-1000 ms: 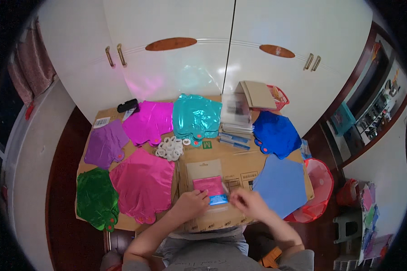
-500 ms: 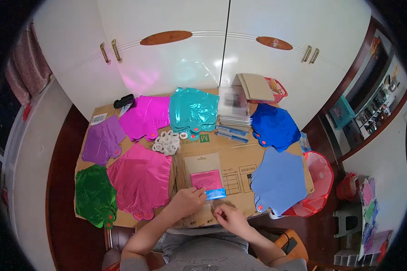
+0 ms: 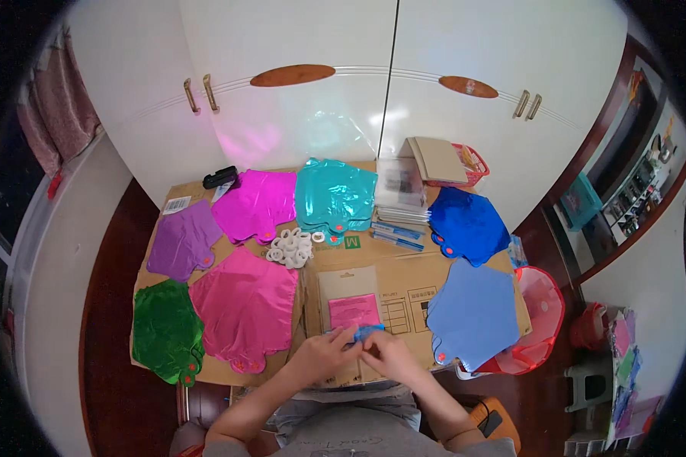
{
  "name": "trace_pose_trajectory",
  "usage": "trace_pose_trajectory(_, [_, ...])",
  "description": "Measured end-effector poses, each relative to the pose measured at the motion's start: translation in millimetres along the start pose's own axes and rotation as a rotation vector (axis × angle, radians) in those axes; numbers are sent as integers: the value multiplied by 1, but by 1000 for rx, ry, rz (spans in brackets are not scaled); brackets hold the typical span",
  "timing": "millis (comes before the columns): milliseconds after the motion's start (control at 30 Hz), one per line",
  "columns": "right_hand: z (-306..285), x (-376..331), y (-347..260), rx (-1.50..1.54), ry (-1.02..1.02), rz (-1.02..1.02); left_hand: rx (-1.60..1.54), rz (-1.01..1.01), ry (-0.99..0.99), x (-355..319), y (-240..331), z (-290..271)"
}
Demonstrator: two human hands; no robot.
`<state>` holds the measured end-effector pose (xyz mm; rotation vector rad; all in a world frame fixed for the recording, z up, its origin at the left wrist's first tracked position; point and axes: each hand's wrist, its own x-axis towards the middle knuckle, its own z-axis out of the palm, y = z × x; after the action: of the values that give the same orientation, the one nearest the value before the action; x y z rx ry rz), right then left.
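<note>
Clear bag (image 3: 347, 284): landmark; pink sheet (image 3: 354, 311) inside.
Blue strip (image 3: 367, 331): bag's near end.
Left hand (image 3: 325, 353): at strip; cannot tell whether gripping.
Right hand (image 3: 391, 356): fingers bent, likewise.
Red basket (image 3: 480, 176): beyond bag, rightward; contents partly hidden.

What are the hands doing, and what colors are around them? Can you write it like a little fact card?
Left hand: at the blue strip, grip unclear
Right hand: beside the left, at the same strip
Just beyond hands: pink packet
Left side: purple foil, green foil, pink foil
Right side: dark blue foil, pale blue foil
Farther back: white rings, teal foil
</note>
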<state>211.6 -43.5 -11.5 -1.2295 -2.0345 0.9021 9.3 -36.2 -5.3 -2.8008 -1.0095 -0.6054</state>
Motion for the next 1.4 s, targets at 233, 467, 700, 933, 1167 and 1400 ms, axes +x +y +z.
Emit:
trace_pose_trajectory(233, [-27,48,14,-413,28,-414,46,224,30,-2,18,-9])
trace_pose_trajectory(467, [-2,69,37,-527,-67,-372,4,317,59,-8,15,8])
trace_pose_trajectory(700, [1,68,42,-551,-96,-368,3,108,-80,-23,3,1])
trace_pose_trajectory(933, [2,67,40,-593,-34,-395,-138,33,-12,-25,-6,-6])
trace_pose_trajectory(1167, [1,67,39,-579,-36,-398,-207,-39,39,-23,-17,1])
trace_pose_trajectory(1400, [1,68,39,-572,-58,-395,-315,-191,86,-18,-24,5])
